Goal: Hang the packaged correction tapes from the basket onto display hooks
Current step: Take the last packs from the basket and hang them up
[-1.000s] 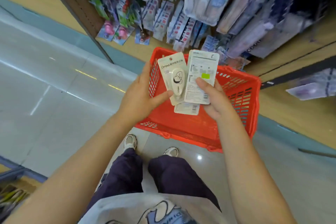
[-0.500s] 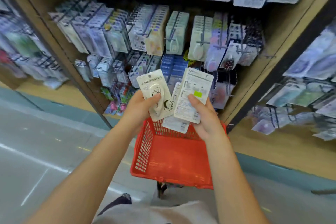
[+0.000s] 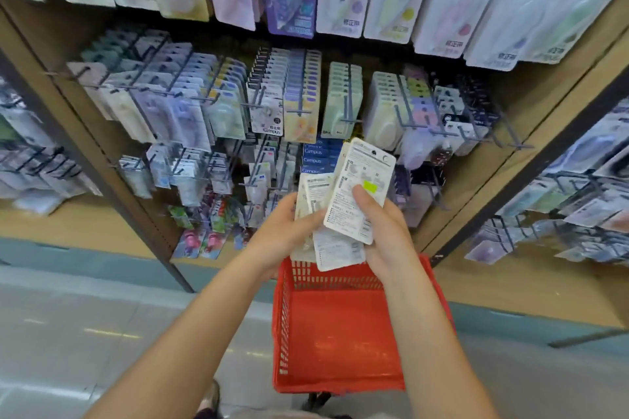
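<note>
Packaged correction tapes, flat white printed cards with clear blisters, are fanned between both hands above the red plastic mesh basket, in front of the wooden display shelf with its grey metal hooks; the step in hand looks like sorting out one pack to hang. The right hand pinches the top card, thumb pressed beside its green sticker, while the left hand curls round the packs beneath. Next, one card must be separated and its hang-hole lined up with a matching hook.
</note>
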`<action>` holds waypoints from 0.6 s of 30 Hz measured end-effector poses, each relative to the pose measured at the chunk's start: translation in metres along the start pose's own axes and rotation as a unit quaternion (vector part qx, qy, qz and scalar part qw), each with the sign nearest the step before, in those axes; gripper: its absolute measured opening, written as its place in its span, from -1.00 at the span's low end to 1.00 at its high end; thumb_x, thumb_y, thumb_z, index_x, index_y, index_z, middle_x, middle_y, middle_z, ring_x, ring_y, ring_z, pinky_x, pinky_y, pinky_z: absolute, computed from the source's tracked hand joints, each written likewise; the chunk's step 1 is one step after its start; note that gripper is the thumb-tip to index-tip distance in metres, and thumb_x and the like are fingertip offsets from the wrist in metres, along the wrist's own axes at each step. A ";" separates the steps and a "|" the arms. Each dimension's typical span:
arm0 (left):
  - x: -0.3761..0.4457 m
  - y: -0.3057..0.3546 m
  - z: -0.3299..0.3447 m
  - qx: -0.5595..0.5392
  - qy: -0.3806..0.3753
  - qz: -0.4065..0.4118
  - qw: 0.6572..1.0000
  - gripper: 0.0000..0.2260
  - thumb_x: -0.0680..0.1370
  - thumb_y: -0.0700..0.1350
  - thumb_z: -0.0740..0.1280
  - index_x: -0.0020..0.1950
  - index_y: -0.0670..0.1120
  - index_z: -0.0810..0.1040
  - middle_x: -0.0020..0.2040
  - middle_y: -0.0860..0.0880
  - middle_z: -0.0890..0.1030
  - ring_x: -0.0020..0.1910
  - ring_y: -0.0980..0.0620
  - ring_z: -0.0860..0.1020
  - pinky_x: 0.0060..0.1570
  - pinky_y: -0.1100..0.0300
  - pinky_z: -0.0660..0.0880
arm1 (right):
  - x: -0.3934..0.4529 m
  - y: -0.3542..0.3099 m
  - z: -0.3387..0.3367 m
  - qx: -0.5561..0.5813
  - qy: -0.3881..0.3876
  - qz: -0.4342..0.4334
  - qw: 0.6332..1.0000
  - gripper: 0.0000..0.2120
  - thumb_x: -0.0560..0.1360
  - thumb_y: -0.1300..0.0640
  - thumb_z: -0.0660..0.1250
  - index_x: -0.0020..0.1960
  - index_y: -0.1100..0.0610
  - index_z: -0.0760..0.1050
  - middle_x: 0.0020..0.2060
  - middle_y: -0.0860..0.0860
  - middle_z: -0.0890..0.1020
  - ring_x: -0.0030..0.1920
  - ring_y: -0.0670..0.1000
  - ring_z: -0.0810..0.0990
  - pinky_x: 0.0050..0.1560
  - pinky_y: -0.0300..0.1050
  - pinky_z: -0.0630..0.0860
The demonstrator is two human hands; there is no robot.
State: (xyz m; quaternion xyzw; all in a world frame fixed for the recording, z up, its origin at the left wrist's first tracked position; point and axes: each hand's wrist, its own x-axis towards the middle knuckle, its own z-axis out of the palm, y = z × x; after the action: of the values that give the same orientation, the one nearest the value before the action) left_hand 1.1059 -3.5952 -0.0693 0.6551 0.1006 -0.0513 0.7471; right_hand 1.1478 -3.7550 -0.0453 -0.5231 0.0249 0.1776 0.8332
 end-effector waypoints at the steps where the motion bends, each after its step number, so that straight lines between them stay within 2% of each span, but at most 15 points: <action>1: 0.003 0.003 -0.021 -0.003 -0.006 0.003 1.000 -0.51 0.54 0.03 0.49 0.44 -0.01 0.48 0.28 0.06 0.68 0.25 0.07 0.65 0.24 0.05 0.59 | 0.003 0.007 0.021 -0.009 0.003 0.000 1.000 -0.58 0.42 0.09 0.41 0.27 0.12 0.57 0.14 0.13 0.71 0.16 0.14 0.70 0.15 0.11 0.65; 6: 0.015 0.023 -0.119 -0.027 0.032 0.015 0.999 -0.51 0.46 0.08 0.56 0.33 0.01 0.52 0.19 0.07 0.71 0.17 0.05 0.68 0.22 -0.05 0.60 | 0.027 0.033 0.111 -0.031 0.002 -0.006 0.999 -0.56 0.41 0.08 0.42 0.28 0.10 0.56 0.19 0.13 0.70 0.20 0.15 0.68 0.14 0.11 0.64; 9: 0.023 0.036 -0.164 -0.041 0.044 0.031 0.998 -0.75 0.60 -0.05 0.45 0.27 0.03 0.56 0.15 0.04 0.73 0.11 0.01 0.71 0.17 -0.10 0.62 | 0.035 0.041 0.146 -0.041 0.000 -0.011 0.999 -0.55 0.45 0.10 0.40 0.32 0.13 0.53 0.20 0.12 0.69 0.20 0.13 0.68 0.05 0.04 0.67; 10: 0.026 0.039 -0.173 -0.056 0.050 0.031 0.997 -0.76 0.62 -0.07 0.41 0.28 0.02 0.55 0.15 0.03 0.73 0.11 0.00 0.71 0.16 -0.10 0.62 | 0.035 0.042 0.154 -0.044 0.000 -0.015 0.999 -0.54 0.46 0.10 0.39 0.34 0.14 0.52 0.21 0.12 0.69 0.21 0.13 0.68 0.04 0.01 0.67; 12: 0.031 0.045 -0.185 -0.088 0.049 0.023 0.995 -0.73 0.64 -0.03 0.38 0.34 0.00 0.52 0.18 -0.01 0.72 0.13 -0.03 0.71 0.10 -0.09 0.63 | 0.033 0.042 0.164 -0.056 0.006 -0.020 0.998 -0.55 0.47 0.12 0.39 0.35 0.16 0.52 0.19 0.11 0.69 0.17 0.11 0.69 -0.02 -0.05 0.67; 14: 0.034 0.050 -0.189 -0.107 0.039 0.016 0.993 -0.73 0.65 0.00 0.36 0.35 0.03 0.50 0.20 -0.02 0.71 0.14 -0.06 0.70 0.01 -0.08 0.62 | 0.029 0.040 0.170 -0.067 0.019 -0.019 0.997 -0.59 0.49 0.13 0.38 0.32 0.16 0.53 0.07 0.10 0.72 -0.05 0.06 0.74 -0.30 -0.15 0.63; 15: 0.035 0.053 -0.188 -0.113 0.034 0.010 0.993 -0.75 0.66 0.00 0.35 0.34 0.05 0.51 0.18 0.00 0.72 0.13 -0.05 0.70 0.03 -0.09 0.62 | 0.027 0.038 0.173 -0.064 0.030 -0.017 0.997 -0.62 0.52 0.14 0.36 0.32 0.16 0.53 0.02 0.10 0.71 -0.15 0.03 0.73 -0.41 -0.17 0.58; 16: 0.036 0.055 -0.186 -0.116 0.029 0.007 0.993 -0.77 0.66 -0.01 0.35 0.32 0.05 0.51 0.16 0.01 0.73 0.13 -0.04 0.71 0.09 -0.11 0.62 | 0.026 0.036 0.174 -0.058 0.045 -0.013 0.997 -0.64 0.55 0.15 0.34 0.34 0.17 0.52 0.00 0.10 0.71 -0.17 0.04 0.72 -0.45 -0.16 0.55; 18: 0.036 0.059 -0.181 -0.117 0.030 0.005 0.993 -0.77 0.67 -0.03 0.34 0.32 0.02 0.51 0.16 0.00 0.73 0.13 -0.03 0.71 0.16 -0.13 0.61 | 0.026 0.033 0.172 -0.044 0.077 -0.020 0.996 -0.62 0.59 0.14 0.31 0.39 0.16 0.50 0.11 0.14 0.71 -0.03 0.09 0.72 -0.33 -0.10 0.60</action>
State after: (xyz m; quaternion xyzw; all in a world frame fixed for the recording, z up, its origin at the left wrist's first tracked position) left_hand 1.1380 -3.4066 -0.0422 0.5650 0.1252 -0.0154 0.8154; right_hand 1.1368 -3.5838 -0.0020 -0.5714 0.0703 0.1211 0.8086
